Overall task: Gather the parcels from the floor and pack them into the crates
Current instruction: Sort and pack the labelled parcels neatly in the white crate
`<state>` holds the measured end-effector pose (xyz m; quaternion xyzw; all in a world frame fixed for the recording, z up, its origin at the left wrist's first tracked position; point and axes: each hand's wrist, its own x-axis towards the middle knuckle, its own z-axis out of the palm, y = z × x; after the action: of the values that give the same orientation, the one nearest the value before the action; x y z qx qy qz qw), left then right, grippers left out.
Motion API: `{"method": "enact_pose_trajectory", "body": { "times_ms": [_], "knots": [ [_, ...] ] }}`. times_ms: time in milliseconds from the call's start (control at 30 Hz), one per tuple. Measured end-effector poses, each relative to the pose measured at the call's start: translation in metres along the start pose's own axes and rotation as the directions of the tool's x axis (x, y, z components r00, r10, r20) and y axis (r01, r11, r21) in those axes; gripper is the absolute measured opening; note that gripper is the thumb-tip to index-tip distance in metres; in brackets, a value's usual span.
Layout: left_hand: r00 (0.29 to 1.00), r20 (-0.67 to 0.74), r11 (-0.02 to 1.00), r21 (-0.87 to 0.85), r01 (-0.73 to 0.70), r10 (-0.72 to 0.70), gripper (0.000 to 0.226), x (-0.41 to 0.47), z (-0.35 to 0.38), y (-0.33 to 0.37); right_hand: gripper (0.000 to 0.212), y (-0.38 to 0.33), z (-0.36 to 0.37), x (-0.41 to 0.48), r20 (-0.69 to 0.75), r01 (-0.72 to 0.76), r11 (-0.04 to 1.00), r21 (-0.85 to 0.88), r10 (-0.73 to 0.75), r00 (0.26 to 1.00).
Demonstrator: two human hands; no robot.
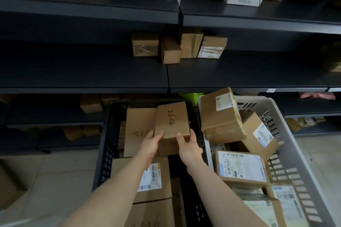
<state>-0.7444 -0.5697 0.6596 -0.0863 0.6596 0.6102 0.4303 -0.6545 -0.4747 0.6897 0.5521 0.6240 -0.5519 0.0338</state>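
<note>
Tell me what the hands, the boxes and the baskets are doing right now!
black crate: partly filled with parcels.
grey crate: piled with parcels, top parcel tilted.
brown box: held over the black crate, handwritten side up.
left hand: grips the brown box's near left side.
right hand: grips its near right side.
shelf boxes: standing together on the shelf.

Brown parcel (172, 121) marked 2614, tilted, gripped at near end above black crate (108, 134) of flat cartons (140, 125). Just right, grey crate (287, 153) heaped with labelled boxes (239, 167).
</note>
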Motion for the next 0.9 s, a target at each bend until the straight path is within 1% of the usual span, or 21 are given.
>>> {"method": "enact_pose_trajectory", "body": {
  "times_ms": [33, 67, 133, 233, 300, 367, 433, 500, 533, 600, 633, 700, 733, 800, 833, 867, 900],
  "knots": [
    [1.0, 0.006, 1.0, 0.006, -0.02, 0.02, 0.011, -0.002, 0.0, -0.001, 0.068, 0.002, -0.001, 0.001, 0.006, 0.016, 1.0, 0.002, -0.016, 1.0],
    [0.999, 0.017, 0.999, 0.023, -0.04, 0.04, 0.014, -0.003, -0.001, -0.002, 0.067, 0.003, -0.002, 0.002, 0.011, 0.032, 0.999, 0.028, -0.033, 0.999],
    [0.996, 0.045, 0.994, 0.079, -0.078, 0.075, 0.031, -0.005, -0.001, -0.004, 0.064, 0.007, -0.007, 0.004, 0.024, 0.054, 0.995, 0.089, -0.056, 0.998],
    [0.989, 0.066, 0.98, 0.143, -0.139, 0.131, 0.044, -0.013, 0.002, -0.005, 0.058, 0.013, -0.012, 0.005, 0.076, 0.042, 0.984, 0.175, -0.056, 0.996],
    [0.984, 0.068, 0.966, 0.187, -0.176, 0.166, 0.051, -0.017, 0.004, -0.005, 0.057, 0.015, -0.01, 0.007, 0.116, 0.02, 0.974, 0.225, -0.047, 0.992],
    [0.981, 0.067, 0.959, 0.209, -0.191, 0.181, 0.055, -0.016, 0.002, -0.004, 0.058, 0.014, -0.006, 0.008, 0.119, 0.015, 0.967, 0.253, -0.047, 0.992],
    [0.982, 0.063, 0.953, 0.236, -0.188, 0.178, 0.059, -0.011, -0.003, -0.004, 0.058, 0.011, -0.003, 0.01, 0.101, 0.013, 0.964, 0.265, -0.041, 0.994],
    [0.986, 0.074, 0.931, 0.327, -0.163, 0.146, 0.065, -0.007, -0.008, -0.006, 0.063, 0.011, -0.003, 0.013, 0.113, -0.028, 0.948, 0.316, -0.008, 0.994],
    [0.99, 0.079, 0.913, 0.384, -0.139, 0.117, 0.072, -0.006, -0.01, -0.01, 0.07, 0.013, -0.003, 0.014, 0.133, -0.067, 0.936, 0.347, 0.021, 0.991],
    [0.992, 0.101, 0.86, 0.496, -0.119, 0.079, 0.091, -0.007, -0.014, -0.018, 0.078, 0.015, -0.002, 0.017, 0.171, -0.131, 0.906, 0.403, 0.066, 0.983],
    [0.991, 0.108, 0.806, 0.578, -0.132, 0.085, 0.095, -0.007, -0.017, -0.021, 0.078, 0.016, -0.002, 0.019, 0.183, -0.148, 0.891, 0.429, 0.075, 0.98],
    [0.985, 0.116, 0.644, 0.745, -0.173, 0.131, 0.093, -0.005, -0.023, -0.023, 0.077, 0.016, -0.001, 0.021, 0.19, -0.18, 0.866, 0.467, 0.101, 0.977],
    [0.98, 0.127, 0.562, 0.804, -0.192, 0.154, 0.088, -0.005, -0.026, -0.022, 0.075, 0.017, 0.0, 0.021, 0.186, -0.197, 0.857, 0.477, 0.12, 0.975],
    [0.968, 0.147, 0.439, 0.87, -0.224, 0.203, 0.068, -0.003, -0.031, -0.022, 0.075, 0.02, 0.003, 0.021, 0.178, -0.23, 0.852, 0.47, 0.164, 0.97],
    [0.963, 0.156, 0.409, 0.881, -0.237, 0.222, 0.059, -0.001, -0.034, -0.024, 0.079, 0.022, 0.004, 0.02, 0.182, -0.248, 0.848, 0.469, 0.182, 0.966],
    [0.961, 0.16, 0.408, 0.88, -0.243, 0.226, 0.053, 0.001, -0.039, -0.026, 0.085, 0.025, 0.005, 0.019, 0.197, -0.27, 0.835, 0.479, 0.198, 0.96],
    [0.963, 0.155, 0.442, 0.865, -0.239, 0.219, 0.05, 0.003, -0.044, -0.028, 0.091, 0.027, 0.007, 0.018, 0.222, -0.296, 0.815, 0.498, 0.211, 0.952]
  ]
}}
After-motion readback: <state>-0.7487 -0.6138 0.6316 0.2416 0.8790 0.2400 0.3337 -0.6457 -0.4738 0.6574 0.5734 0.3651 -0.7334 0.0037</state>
